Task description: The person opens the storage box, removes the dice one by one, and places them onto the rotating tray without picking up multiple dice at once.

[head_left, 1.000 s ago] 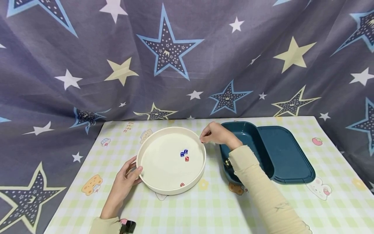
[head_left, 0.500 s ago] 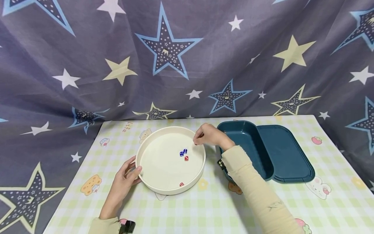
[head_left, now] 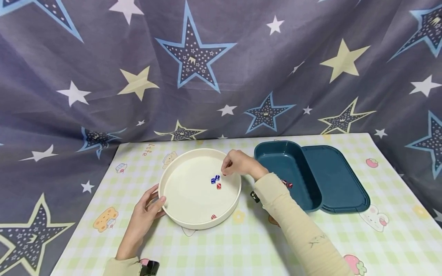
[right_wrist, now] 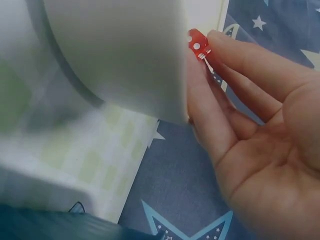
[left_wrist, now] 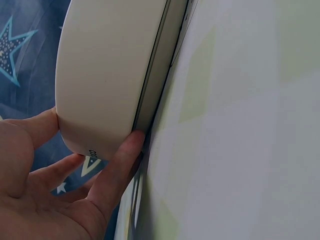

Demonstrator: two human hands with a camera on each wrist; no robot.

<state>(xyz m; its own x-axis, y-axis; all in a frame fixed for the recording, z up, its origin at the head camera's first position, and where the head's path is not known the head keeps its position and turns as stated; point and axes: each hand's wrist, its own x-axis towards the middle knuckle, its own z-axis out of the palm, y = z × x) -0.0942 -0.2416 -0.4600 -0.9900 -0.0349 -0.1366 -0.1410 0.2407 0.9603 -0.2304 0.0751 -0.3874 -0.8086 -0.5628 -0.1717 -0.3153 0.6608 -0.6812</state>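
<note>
My left hand [head_left: 146,207] holds the left side of a round cream tray [head_left: 193,224], thumb at the rim and fingers against its outer wall. In the left wrist view, the fingers touch the tray wall [left_wrist: 107,75]. Over the tray's right part, my right hand [head_left: 239,163] pinches a red die [right_wrist: 198,44] with white dots between thumb and fingertips. On the tray floor, two blue dice [head_left: 215,179] lie side by side, with a red die [head_left: 219,186] just below them. Another red die [head_left: 213,217] lies near the front rim.
Right of the tray stands a dark teal box [head_left: 276,147], partly covered by the right sleeve [head_left: 293,214]. Red dice [head_left: 290,185] show inside it. A teal lid [head_left: 336,180] lies beside the box on the checked tablecloth [head_left: 221,253]. A starry curtain [head_left: 241,76] hangs behind.
My right hand has moved left with its red die, from the tray's right rim to above its floor. Red dice in the box have come into view beside the sleeve. The left hand stays put.
</note>
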